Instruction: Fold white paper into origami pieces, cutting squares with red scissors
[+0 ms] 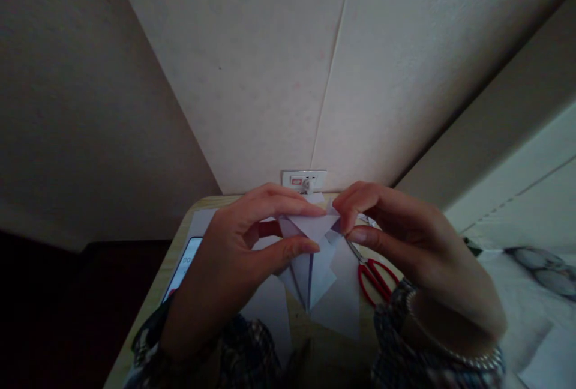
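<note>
A piece of white paper folded into a pointed shape (312,263) hangs above the small wooden table (153,293), its tip pointing down. My left hand (243,251) pinches its upper left part between thumb and fingers. My right hand (400,239) pinches the upper right corner with fingertips pressed together. Both wrists wear plaid sleeves, and a beaded bracelet (454,353) circles the right one.
Red-handled scissors (373,278) lie on the table under my right hand. A phone (182,266) rests near the table's left edge. Flat white sheets (342,305) lie beneath the fold. A wall socket (303,180) sits behind the table. A bed (531,293) is at right.
</note>
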The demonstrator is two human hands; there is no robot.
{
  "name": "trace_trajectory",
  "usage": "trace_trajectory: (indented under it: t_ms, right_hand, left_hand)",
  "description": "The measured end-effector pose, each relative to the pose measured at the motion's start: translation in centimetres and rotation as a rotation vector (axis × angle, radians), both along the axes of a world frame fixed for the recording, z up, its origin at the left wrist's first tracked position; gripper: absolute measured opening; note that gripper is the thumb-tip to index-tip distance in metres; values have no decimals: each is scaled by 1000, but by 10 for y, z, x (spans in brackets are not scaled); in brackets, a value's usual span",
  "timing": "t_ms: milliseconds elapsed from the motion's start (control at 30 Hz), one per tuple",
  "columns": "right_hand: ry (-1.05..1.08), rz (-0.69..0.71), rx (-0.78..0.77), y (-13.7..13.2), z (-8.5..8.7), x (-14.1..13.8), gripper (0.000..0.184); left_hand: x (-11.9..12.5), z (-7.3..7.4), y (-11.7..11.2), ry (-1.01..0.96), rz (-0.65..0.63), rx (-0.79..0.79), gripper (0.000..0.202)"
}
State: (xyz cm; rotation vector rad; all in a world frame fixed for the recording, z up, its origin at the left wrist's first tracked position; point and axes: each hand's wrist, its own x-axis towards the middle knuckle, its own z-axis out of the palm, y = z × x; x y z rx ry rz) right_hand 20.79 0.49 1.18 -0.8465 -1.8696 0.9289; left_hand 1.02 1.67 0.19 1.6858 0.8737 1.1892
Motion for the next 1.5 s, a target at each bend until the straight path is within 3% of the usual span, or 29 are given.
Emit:
trace_trajectory:
  t_ms: [167, 367, 567, 967, 1267, 1500]
  right_hand:
    - [-5, -127, 43, 3, -1, -13, 9]
    - [25, -33, 28, 5, -1, -9, 16]
    - [75, 67, 57, 1, -3, -5, 10]
    - [2, -149, 159, -3, 0, -16, 6]
    - [33, 18, 52, -1, 0, -8, 11]
    - [-48, -103, 125, -7, 2, -17, 4]
  left_hand:
    - [0, 0, 4, -14, 55, -9, 24]
    - [1, 0, 5, -33, 27, -21, 24]
    - [-2, 1, 2, -103, -75, -57, 24]
    - [-4, 2, 2, -94, 27, -35, 23]
    - [-5, 3, -1, -96, -17, -38, 23]
    - [-5, 8, -2, -52, 57, 25, 24]
